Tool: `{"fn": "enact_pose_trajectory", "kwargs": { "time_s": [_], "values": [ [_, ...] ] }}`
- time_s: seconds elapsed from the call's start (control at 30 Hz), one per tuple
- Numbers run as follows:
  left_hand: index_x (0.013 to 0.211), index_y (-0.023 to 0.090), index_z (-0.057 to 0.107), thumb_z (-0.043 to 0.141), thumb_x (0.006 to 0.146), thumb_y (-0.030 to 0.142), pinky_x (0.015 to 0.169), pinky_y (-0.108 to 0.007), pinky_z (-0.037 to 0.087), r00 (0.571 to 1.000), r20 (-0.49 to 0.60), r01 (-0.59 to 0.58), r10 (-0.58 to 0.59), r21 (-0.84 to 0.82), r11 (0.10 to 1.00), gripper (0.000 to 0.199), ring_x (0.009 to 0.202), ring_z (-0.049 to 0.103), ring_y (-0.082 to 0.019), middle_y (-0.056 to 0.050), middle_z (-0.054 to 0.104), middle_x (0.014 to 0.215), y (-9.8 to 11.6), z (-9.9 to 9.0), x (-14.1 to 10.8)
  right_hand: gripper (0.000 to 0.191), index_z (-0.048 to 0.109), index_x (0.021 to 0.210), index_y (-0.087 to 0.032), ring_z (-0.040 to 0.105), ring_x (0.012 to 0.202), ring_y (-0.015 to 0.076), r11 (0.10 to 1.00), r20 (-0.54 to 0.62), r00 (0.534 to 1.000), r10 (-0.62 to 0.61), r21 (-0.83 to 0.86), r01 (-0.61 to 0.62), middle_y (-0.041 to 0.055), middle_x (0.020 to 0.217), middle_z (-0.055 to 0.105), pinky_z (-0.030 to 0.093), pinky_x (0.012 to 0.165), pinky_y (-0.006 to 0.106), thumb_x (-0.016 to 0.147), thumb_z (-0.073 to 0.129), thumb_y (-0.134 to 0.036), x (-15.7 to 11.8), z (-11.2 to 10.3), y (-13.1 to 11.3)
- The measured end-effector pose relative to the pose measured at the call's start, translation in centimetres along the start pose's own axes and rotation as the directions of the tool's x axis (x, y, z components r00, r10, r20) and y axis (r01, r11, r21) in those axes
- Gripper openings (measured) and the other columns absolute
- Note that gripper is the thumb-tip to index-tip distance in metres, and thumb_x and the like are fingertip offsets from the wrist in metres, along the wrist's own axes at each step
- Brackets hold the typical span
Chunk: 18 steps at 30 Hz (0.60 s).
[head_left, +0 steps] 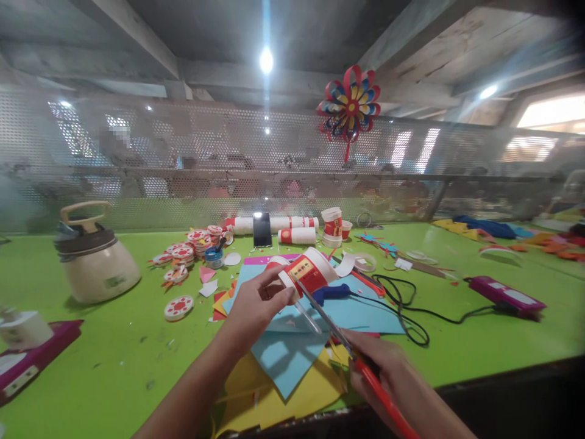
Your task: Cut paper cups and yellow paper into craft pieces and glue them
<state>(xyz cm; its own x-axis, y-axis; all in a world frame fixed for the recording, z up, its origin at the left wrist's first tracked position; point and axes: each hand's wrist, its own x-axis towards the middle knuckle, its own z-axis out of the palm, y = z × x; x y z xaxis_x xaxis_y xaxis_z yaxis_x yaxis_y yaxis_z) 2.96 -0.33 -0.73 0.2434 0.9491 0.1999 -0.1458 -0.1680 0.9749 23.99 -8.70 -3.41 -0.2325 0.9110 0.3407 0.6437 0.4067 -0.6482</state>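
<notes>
My left hand [260, 305] grips a red and white paper cup [308, 274], which lies tilted on its side with its printed label facing up. The thumb and fingers close on the cup's near end. In my right hand [388, 366] is a pair of scissors [331, 326] with red handles, the blades pointing up and left against the cup. Beneath both hands lie light blue paper sheets [370, 311] and yellow paper [283, 408]. A blue glue gun [331, 294] rests just right of the cup, its black cord running to the right.
Decorated discs [179, 308] are piled left of centre beside a small blue jar [214, 258]. A large jug [98, 262] stands at the left. Behind are a phone [262, 230] and stacked paper cups [297, 236]. Purple power strips [507, 297] lie on both sides.
</notes>
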Motion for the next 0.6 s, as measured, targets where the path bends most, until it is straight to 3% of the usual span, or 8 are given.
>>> {"fn": "enact_pose_trajectory", "kwargs": {
  "time_s": [0.13,0.27,0.37,0.6],
  "values": [
    [0.118,0.014,0.064,0.077,0.070,0.028,0.073,-0.032,0.052,1.000,0.006,-0.010,0.010,-0.006,1.000,0.052,0.079,0.068,-0.020,-0.010,0.075,0.091,-0.32,-0.15,-0.05,0.051,0.072,0.112,-0.016,0.059,0.059,0.0156,0.999,-0.036,0.999,-0.033,-0.022,0.032,-0.0025,0.061,0.062,0.049,0.062,0.022,0.068,0.050,-0.005,-0.10,0.06,0.05],
    [0.119,0.015,0.064,0.077,0.072,0.028,0.083,-0.037,0.052,1.000,0.009,0.029,-0.028,-0.241,0.970,0.051,0.089,0.069,-0.023,-0.012,0.073,0.102,-0.80,-0.46,0.25,0.051,0.072,0.110,-0.015,0.060,0.062,0.0163,0.996,-0.064,0.997,-0.046,-0.076,0.041,-0.0007,0.065,0.064,0.050,0.064,0.022,0.066,0.049,-0.005,-0.39,0.12,0.37],
    [0.116,0.013,0.065,0.079,0.071,0.025,0.085,-0.040,0.053,0.996,0.020,0.083,-0.082,-0.377,0.923,0.048,0.087,0.069,-0.024,-0.013,0.073,0.100,-0.88,-0.63,0.47,0.053,0.071,0.110,-0.016,0.057,0.059,0.0147,0.986,-0.047,0.998,-0.050,-0.161,0.042,-0.0018,0.064,0.061,0.047,0.061,0.021,0.064,0.049,-0.004,-0.63,0.17,0.61],
    [0.104,0.010,0.068,0.083,0.065,0.023,0.073,-0.037,0.056,0.998,0.014,0.066,-0.065,-0.282,0.957,0.043,0.078,0.068,-0.023,-0.011,0.073,0.088,-0.34,-0.17,0.18,0.045,0.068,0.109,-0.015,0.050,0.057,0.0122,0.997,0.037,0.999,0.009,-0.079,-0.006,-0.0041,0.063,0.054,0.038,0.053,0.020,0.069,0.048,-0.008,-0.47,-0.04,0.10]
  ]
}}
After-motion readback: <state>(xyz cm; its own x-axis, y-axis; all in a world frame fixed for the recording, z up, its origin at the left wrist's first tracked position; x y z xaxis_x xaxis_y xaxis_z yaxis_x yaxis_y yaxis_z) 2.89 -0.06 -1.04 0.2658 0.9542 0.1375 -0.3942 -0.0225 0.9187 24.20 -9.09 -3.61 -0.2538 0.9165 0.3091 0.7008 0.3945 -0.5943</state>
